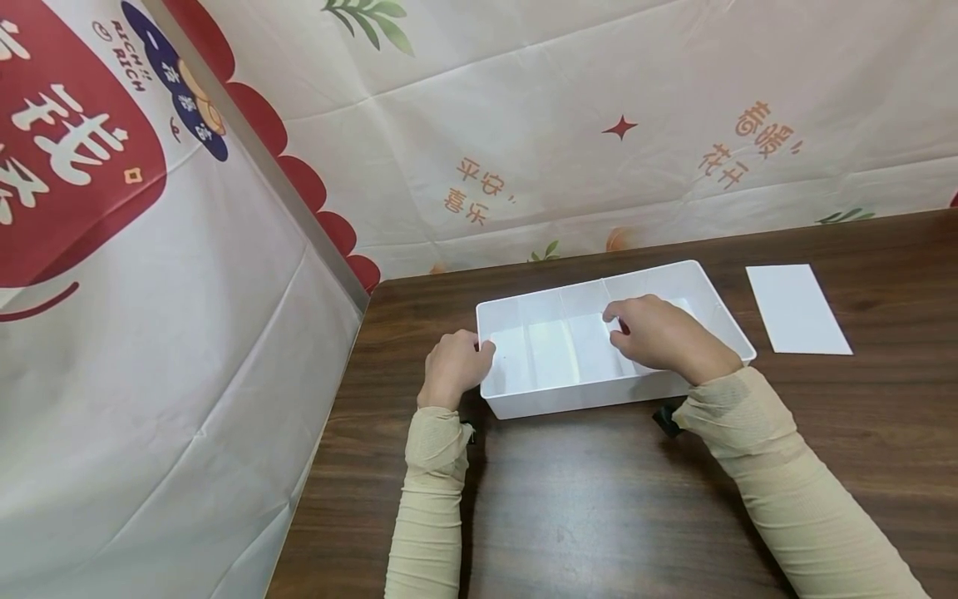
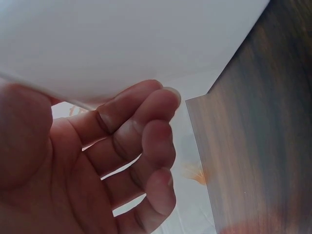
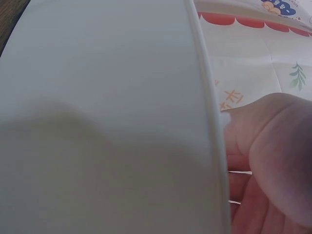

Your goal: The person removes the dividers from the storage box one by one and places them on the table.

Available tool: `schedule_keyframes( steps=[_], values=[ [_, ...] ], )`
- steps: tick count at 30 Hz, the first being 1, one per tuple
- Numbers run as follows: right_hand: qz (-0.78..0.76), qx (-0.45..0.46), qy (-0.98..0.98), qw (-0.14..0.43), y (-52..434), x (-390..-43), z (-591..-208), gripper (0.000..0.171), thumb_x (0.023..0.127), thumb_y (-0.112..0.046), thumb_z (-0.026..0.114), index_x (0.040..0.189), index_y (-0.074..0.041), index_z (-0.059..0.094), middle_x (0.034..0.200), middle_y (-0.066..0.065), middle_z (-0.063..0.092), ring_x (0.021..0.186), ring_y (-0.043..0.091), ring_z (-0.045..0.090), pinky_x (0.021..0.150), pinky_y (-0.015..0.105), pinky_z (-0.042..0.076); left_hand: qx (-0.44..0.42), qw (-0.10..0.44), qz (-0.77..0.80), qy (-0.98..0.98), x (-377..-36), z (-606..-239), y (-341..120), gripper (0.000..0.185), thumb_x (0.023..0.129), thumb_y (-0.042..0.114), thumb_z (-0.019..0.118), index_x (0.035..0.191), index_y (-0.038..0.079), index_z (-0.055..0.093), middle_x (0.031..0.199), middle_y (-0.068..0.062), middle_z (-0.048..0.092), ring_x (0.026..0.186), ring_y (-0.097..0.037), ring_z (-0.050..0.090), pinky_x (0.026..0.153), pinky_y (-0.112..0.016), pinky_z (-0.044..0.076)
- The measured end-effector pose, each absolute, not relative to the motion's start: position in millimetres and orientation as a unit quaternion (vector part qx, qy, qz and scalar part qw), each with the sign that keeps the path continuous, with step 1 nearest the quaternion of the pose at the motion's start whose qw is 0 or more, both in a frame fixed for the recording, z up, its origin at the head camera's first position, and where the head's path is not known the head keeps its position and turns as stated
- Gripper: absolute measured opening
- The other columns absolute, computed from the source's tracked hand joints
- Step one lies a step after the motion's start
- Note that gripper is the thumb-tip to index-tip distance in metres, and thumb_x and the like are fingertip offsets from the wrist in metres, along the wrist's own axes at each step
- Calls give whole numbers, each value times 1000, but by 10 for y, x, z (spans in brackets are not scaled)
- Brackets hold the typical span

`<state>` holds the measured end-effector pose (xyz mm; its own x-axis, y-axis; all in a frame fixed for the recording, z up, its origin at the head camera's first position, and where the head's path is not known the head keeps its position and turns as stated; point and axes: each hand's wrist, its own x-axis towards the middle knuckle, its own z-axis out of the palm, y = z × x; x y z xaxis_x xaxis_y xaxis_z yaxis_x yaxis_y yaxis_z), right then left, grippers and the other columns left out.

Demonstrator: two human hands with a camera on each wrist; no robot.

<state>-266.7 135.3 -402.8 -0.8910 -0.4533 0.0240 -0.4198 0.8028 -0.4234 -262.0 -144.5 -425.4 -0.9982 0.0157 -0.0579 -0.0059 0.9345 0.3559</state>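
Step at white tray (image 1: 569, 399): judged as handling inside the tray — left hand (image 1: 452, 366) steadies its left end, right hand (image 1: 662, 333) works over the interior.
Next move at white tray: judged to call for a firm left hold, with the right fingers kept from catching the inner cross-lines.
Printed cloth (image 1: 247, 333): left side and upper part of the head view; whether one sheet or two cannot be told.
Left hand: quantity one of two; near frame centre, slightly low. Pinches the tray's left wall, thumb over the rim, fingers bent outside.
White tray: quantity one; right of centre, mid-height, on the desk (image 1: 569, 516). Cross-lines mark the floor; the right hand covers part, so their number is not confirmed.
Right hand: quantity two of two; right of centre. Thumb and forefinger bend toward each other above the tray floor; fingertips hidden in the right wrist view — whether they pinch anything cannot be told.
White card (image 1: 799, 309): quantity one; right side of frame, mid-height, flat on the desk, apart from the tray.
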Motion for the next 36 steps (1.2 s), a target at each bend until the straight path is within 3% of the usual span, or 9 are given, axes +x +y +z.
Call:
schedule_keyframes(
  steps=[27,36],
  values=[
    [-213,-232,948,31,1360,-2658,-4021,31,89,-7,56,116,6,64,74,7,59,65,20,50,57,35,41,6,29,178,984,-2625,-4266,-1451,42,97,31,48,60,13,51,61,-3,51,60,-20,50,55,-34,39],
    [-214,-236,948,21,1365,-2649,-4013,30,89,-7,56,115,5,64,73,6,58,65,20,50,57,35,41,3,31,179,983,-2619,-4262,-1442,40,98,30,48,64,12,57,62,-3,54,59,-19,51,54,-33,38]
  ],
)
